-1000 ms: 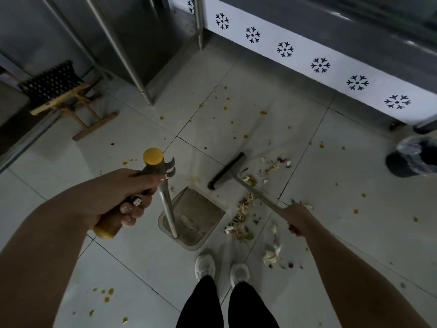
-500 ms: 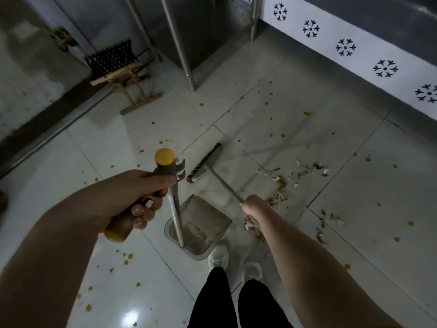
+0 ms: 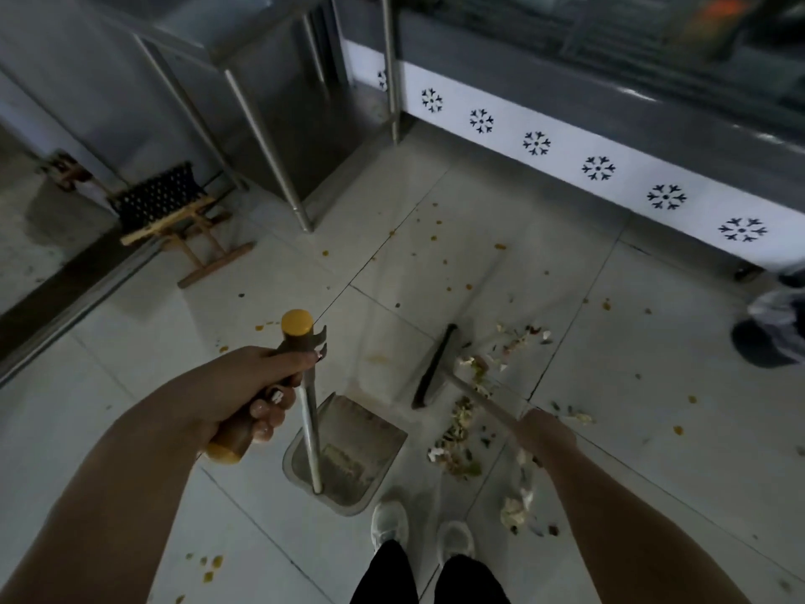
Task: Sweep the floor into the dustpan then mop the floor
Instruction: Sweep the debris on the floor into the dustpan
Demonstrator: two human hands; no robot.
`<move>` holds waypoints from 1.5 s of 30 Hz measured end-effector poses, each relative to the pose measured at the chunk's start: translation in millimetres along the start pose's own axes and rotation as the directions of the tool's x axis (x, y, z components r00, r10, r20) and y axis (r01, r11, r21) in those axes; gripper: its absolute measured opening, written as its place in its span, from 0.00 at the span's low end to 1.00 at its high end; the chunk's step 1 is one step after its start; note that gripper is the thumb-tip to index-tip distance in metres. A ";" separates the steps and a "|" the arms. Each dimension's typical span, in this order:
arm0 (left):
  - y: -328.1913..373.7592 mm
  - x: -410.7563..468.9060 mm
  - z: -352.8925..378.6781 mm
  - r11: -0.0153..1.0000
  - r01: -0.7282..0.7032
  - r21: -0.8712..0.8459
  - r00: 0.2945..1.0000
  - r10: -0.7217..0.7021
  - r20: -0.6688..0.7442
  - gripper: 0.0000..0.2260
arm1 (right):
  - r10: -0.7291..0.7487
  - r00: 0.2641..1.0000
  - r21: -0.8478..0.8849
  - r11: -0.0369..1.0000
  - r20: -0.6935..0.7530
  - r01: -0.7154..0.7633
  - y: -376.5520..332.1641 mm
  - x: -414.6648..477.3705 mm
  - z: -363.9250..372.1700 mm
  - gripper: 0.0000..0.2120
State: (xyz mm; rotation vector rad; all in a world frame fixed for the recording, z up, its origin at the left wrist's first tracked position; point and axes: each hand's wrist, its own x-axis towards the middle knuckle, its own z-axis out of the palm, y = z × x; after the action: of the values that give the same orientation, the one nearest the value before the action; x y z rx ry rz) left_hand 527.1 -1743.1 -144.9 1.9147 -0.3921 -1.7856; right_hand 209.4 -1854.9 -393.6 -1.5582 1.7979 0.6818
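Left hand [image 3: 244,394] grips the dustpan [image 3: 348,455] handle — pan resting on tile. Right hand [image 3: 546,433] holds the broom [image 3: 435,368] beside food scraps [image 3: 461,425].

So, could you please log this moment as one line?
stage: sweeping | left hand: grips dustpan handle | right hand: grips broom | scraps: floor, beside dustpan

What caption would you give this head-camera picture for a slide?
Sweeping: left hand holds the dustpan by its handle; right hand grips the broom beside food scraps on the tiled floor.
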 end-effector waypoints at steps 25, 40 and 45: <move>168.3 64.9 -15.2 0.954 -0.195 0.228 0.971 0.154 0.184 0.13 | 0.303 0.953 0.494 0.825 0.022 -0.274 -44.8 12.9 -87.1 0.20; 337.4 177.4 10.6 0.831 -0.202 0.518 0.935 0.006 0.356 0.20 | 0.402 0.880 0.724 0.524 0.254 -0.449 -86.6 99.1 -118.3 0.29; 391.9 206.4 43.3 0.756 -0.230 0.612 0.909 -0.057 0.413 0.23 | 0.366 0.882 0.738 0.498 0.297 -0.455 -96.1 142.8 -157.1 0.24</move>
State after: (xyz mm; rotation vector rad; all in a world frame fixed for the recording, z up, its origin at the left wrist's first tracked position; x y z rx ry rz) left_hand 552.1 -2186.3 -112.7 1.8514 -1.4027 -2.1677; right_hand 271.3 -2079.6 -396.8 -0.4638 1.9979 0.0720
